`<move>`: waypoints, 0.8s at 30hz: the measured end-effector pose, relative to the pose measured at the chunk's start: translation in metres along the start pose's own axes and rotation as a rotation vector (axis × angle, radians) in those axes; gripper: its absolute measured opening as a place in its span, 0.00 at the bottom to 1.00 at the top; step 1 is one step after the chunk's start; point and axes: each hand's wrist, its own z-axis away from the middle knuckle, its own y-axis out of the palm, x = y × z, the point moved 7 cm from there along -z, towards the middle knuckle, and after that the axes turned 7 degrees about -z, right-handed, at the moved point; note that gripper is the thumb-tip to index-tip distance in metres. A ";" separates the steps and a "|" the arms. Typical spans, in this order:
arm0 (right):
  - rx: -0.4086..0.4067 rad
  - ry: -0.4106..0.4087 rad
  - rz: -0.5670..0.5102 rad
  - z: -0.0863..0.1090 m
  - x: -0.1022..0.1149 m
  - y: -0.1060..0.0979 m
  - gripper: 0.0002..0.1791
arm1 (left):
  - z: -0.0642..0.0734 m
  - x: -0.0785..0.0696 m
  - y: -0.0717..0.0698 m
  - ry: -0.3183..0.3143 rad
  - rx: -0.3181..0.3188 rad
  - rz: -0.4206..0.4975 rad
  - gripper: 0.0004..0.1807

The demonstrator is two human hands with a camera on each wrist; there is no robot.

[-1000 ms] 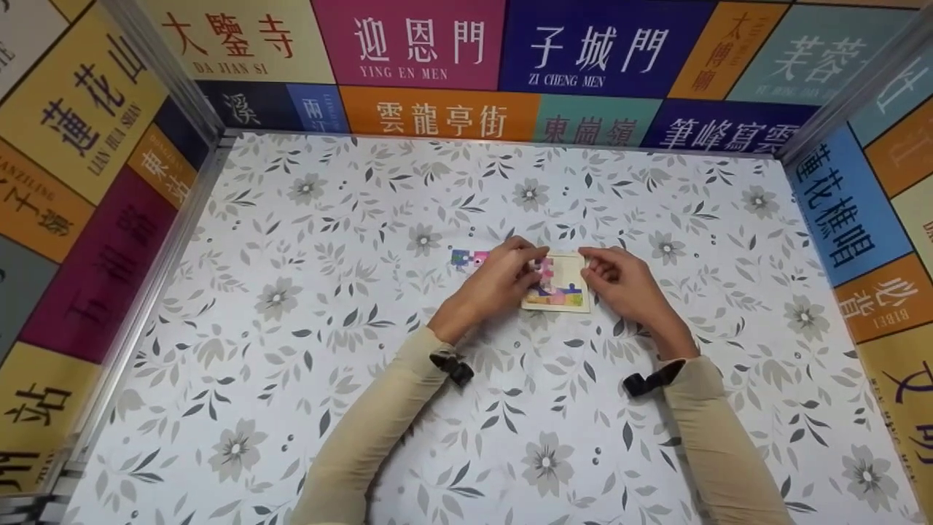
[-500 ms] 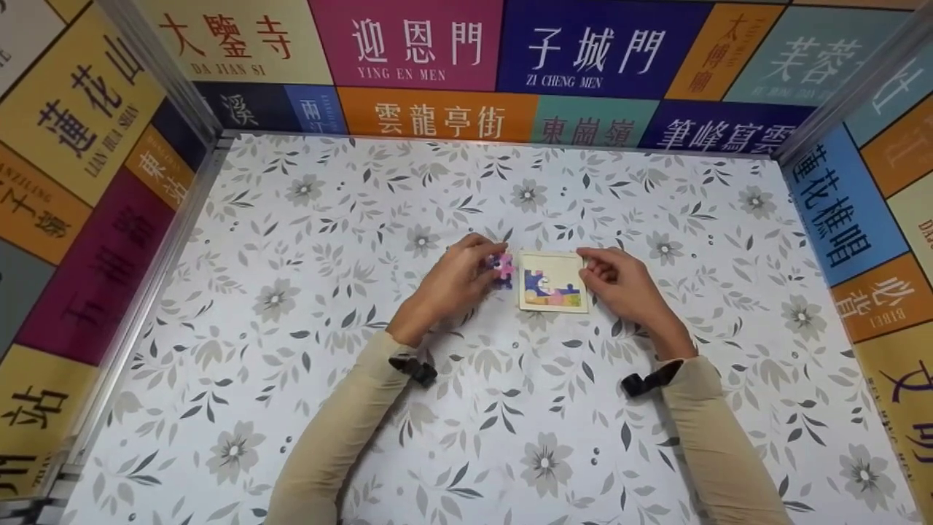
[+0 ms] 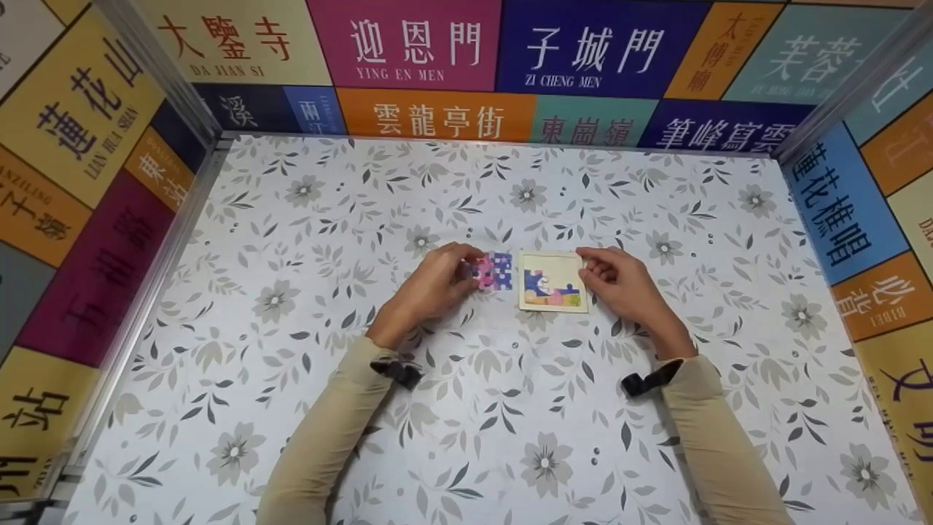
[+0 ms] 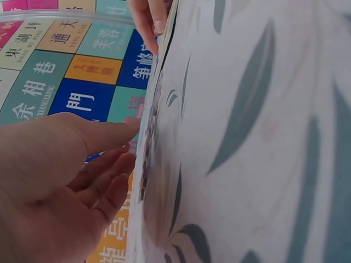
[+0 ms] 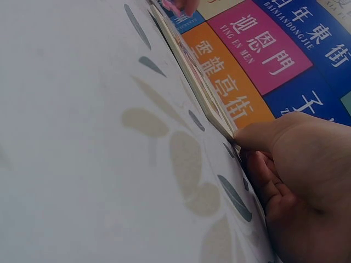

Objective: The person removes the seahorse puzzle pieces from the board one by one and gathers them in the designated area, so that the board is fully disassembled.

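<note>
Beige sleeves (image 3: 729, 430) led to a left hand (image 3: 430, 288), fingers loosely spread at the edge of loose puzzle pieces (image 3: 503, 271), and a right hand (image 3: 627, 288) pinching the far right corner of the part-filled tray (image 3: 557, 265) on the bench (image 3: 364, 430). Keeping that tray braced while matching each knob to its gap seemed wise.

And there they are, grey flowers (image 3: 545, 462) all across the white tabletop (image 3: 466, 394), bright lettered panels (image 3: 419, 44) rising behind, metal posts (image 3: 166, 65) cornering!

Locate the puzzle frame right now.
In the head view, the puzzle frame lies just right of centre on the floral tabletop, between the puzzle pieces to its left and the right hand at its right edge.
</note>
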 end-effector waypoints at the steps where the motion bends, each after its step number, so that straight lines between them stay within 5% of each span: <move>1: 0.000 0.000 0.000 0.000 0.000 0.000 0.22 | 0.000 0.001 0.000 -0.003 0.009 0.004 0.21; 24: 0.004 0.003 -0.010 0.000 0.003 0.001 0.22 | 0.002 0.001 -0.002 0.043 0.083 -0.051 0.12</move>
